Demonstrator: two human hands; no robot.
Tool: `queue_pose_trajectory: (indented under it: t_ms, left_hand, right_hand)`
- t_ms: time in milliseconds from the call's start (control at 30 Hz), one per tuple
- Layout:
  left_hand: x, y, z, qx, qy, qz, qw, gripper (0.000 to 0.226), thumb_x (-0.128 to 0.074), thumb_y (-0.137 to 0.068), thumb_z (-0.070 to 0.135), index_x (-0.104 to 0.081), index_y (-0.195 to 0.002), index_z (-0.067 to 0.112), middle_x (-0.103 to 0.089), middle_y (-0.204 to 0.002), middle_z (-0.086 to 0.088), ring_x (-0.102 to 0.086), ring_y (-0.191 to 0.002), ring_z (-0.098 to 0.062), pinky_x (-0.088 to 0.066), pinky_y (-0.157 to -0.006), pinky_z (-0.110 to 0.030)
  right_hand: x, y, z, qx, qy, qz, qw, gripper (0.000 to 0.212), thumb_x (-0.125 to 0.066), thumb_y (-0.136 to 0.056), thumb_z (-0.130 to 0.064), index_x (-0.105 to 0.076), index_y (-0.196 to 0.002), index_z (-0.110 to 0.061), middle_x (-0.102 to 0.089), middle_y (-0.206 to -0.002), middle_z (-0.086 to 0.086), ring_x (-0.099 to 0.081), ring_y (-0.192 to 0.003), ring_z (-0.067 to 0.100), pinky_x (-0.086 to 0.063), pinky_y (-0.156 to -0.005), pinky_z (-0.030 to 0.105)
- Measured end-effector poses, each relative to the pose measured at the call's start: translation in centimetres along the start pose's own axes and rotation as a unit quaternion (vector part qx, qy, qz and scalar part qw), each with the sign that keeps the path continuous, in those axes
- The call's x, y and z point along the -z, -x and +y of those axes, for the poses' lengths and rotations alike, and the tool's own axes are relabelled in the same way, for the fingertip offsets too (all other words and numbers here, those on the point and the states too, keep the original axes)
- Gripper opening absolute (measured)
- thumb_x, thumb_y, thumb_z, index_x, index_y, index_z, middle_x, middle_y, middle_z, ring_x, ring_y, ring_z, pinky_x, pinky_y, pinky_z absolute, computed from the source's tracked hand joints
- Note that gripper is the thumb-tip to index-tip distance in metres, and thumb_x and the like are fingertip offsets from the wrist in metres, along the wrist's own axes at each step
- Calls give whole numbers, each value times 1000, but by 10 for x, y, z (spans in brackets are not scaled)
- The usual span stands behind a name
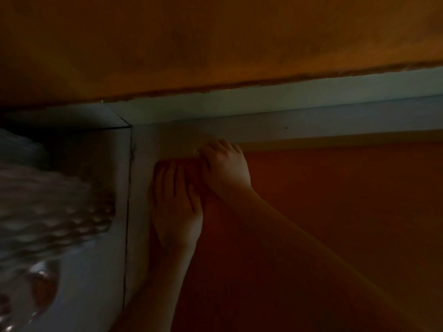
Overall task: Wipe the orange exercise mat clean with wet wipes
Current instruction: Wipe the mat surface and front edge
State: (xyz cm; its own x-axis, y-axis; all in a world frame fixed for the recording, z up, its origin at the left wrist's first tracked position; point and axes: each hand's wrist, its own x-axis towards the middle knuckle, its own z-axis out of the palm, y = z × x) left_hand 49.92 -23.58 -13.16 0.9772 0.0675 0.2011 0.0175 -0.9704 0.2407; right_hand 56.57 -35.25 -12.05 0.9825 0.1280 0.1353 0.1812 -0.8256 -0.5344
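The orange exercise mat [323, 212] lies on a pale floor and fills the right and lower part of the dim view. Its rounded far-left corner [163, 165] sits under my hands. My left hand [175, 207] lies flat on that corner with straight fingers pressing down. Just right of it, my right hand [224, 167] is at the mat's far edge, knuckles up and fingers curled under. A small pale bit of wet wipe [198, 153] shows at its fingertips, and the rest is hidden beneath the hand.
A grey-white floor strip [287, 121] runs along the mat's far edge below an orange wall [215, 44]. Floor tiles [96, 259] lie left of the mat. A blurred pale, ribbed object [48, 207] fills the left side.
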Motion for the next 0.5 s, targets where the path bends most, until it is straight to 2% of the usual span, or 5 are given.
queue_pose_trajectory:
  t_ms: [67,167,267,500]
  left_hand:
    - [0,0,1,-4,-5,1,1000,48,-33,-95,22,-57,-127,-3,-54,-134,-19,-48,-128,-33,-37,-106,-48]
    - [0,0,2,-21,-16,4,1000,48,-34,-94,22,-58,-126,-5,-55,-133,-21,-50,-126,-35,-39,-105,-51]
    - [1,-3,5,-30,-29,-6,999,49,-32,-95,23,-55,-128,-5,-54,-135,-21,-48,-127,-36,-39,-104,-54]
    - [1,-5,6,-31,-48,-28,998,50,-31,-95,23,-53,-129,-5,-53,-135,-21,-45,-128,-38,-38,-103,-56]
  right_hand:
    - [9,-3,2,6,1,-54,999,17,-56,-86,-10,-70,-95,-7,-67,-99,9,-59,-99,31,-42,-82,39]
    - [26,-7,20,19,47,-122,991,25,-47,-94,-15,-64,-111,-9,-58,-118,8,-48,-117,26,-33,-96,36]
    - [45,-4,42,16,63,-135,989,25,-46,-97,-22,-62,-112,-9,-57,-117,8,-47,-117,24,-33,-96,35]
    - [97,24,109,-24,121,-146,982,24,-49,-95,-15,-59,-115,-7,-54,-124,10,-44,-120,27,-32,-99,38]
